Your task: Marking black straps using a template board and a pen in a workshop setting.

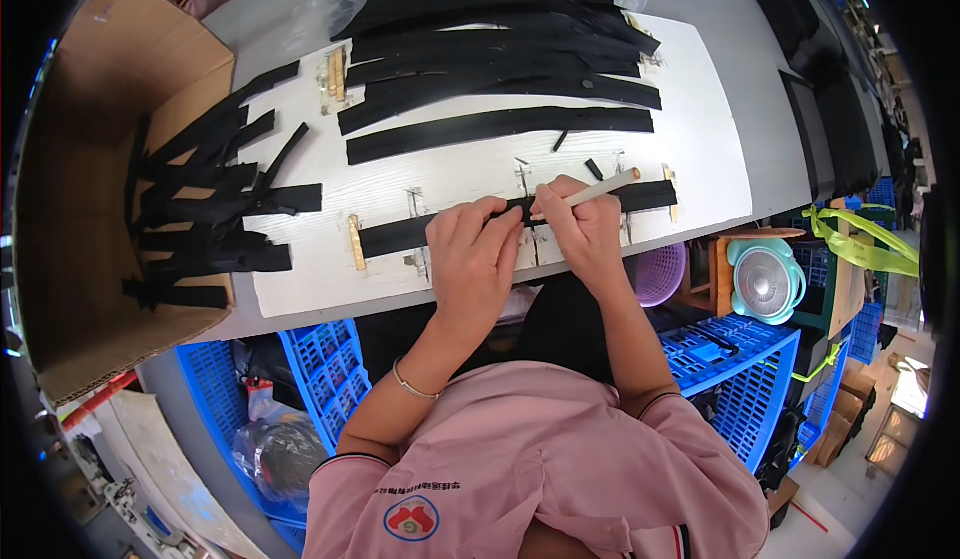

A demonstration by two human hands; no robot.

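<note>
A black fabric strip (395, 237) lies lengthwise across the near part of a white board (700, 109), between a tape mark at each end. My left hand (470, 244) is closed at the strip's middle, thumb and fingertips pressed together on it. In my right hand (582, 221) is a slim white pencil (610, 187), slanted up to the right, its lower end hidden by my fingers near the strip. Two small black pieces, one of them a short stub (593, 170), lie just beyond.
More black strips (500, 129) lie in rows and a heap farther back on the board. At left, a cardboard box (90, 159) on its side has strips spilling out. Blue plastic crates (740, 359) stand below the grey table (770, 174), near a small turquoise fan (768, 279).
</note>
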